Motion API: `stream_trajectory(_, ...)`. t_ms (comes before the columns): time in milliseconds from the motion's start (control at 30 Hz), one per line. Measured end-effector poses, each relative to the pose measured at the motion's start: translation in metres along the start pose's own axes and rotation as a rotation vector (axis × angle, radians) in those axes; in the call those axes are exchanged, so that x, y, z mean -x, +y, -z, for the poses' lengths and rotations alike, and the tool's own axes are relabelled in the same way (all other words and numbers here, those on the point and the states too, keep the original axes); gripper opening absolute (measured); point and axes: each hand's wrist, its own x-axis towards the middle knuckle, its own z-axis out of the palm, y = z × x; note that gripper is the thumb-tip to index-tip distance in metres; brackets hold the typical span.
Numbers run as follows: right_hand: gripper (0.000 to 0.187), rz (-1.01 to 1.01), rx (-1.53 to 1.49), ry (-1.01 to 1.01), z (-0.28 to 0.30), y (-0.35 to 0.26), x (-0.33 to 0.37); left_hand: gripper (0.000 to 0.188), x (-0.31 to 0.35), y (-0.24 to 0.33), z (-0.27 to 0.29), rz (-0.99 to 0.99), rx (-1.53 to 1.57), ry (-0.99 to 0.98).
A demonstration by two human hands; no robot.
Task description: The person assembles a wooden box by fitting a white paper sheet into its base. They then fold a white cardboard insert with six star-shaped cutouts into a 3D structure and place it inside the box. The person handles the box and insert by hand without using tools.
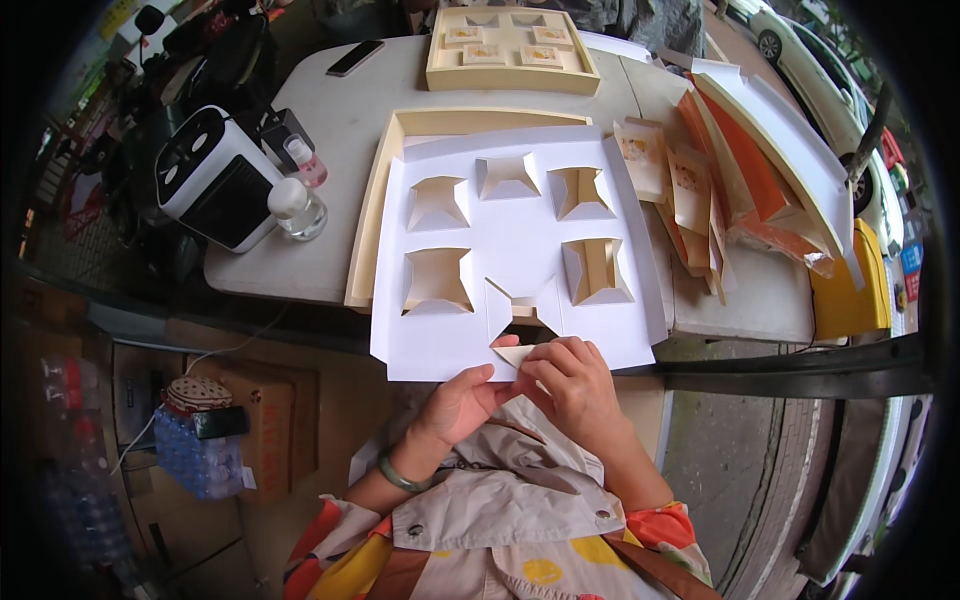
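Observation:
A white card insert point(515, 230) with several folded pockets lies tilted over a cream cardboard box tray point(367, 240), its near edge jutting toward me. At the near middle pocket, both hands are at a small cream-backed flap point(513, 354). My right hand point(572, 388) pinches the flap with closed fingers. From the left, my left hand point(462, 402) holds the same spot, a fingertip showing behind the flap and the thumb at the card's near edge. Some of its fingers are hidden under the card. The other pockets are folded down into shape.
A second cream box point(512, 78) with small patterned cards stands at the far side. Left on the table point(310, 95) are a phone point(355, 58), a white-and-black appliance point(220, 180) and small bottles point(297, 208). Orange and white folded cardboard point(750, 170) is piled right.

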Motion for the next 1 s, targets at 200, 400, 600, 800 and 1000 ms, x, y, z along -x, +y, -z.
stream_trajectory(200, 0.019, -0.023, 0.000, -0.073, 0.003, 0.005, -0.008, 0.047, -0.002, -0.007, 0.005, -0.077, 0.053, 0.076)
stream_trajectory(400, 0.023, -0.137, 0.080, -0.120, -0.003, -0.006, -0.034, 0.044, -0.001, -0.012, 0.006, -0.131, -0.035, 0.080)
stream_trajectory(600, 0.027, -0.075, -0.013, 0.004, -0.011, -0.003, -0.031, 0.038, 0.001, -0.011, 0.001, -0.170, -0.070, 0.061)
stream_trajectory(800, 0.030, -0.017, -0.067, 0.070, -0.014, -0.012, -0.029, 0.032, 0.001, -0.017, 0.013, -0.135, -0.053, 0.040)
stream_trajectory(1000, 0.042, -0.013, -0.072, -0.037, -0.017, -0.018, -0.029, 0.028, 0.005, -0.026, 0.018, -0.163, -0.063, 0.065)
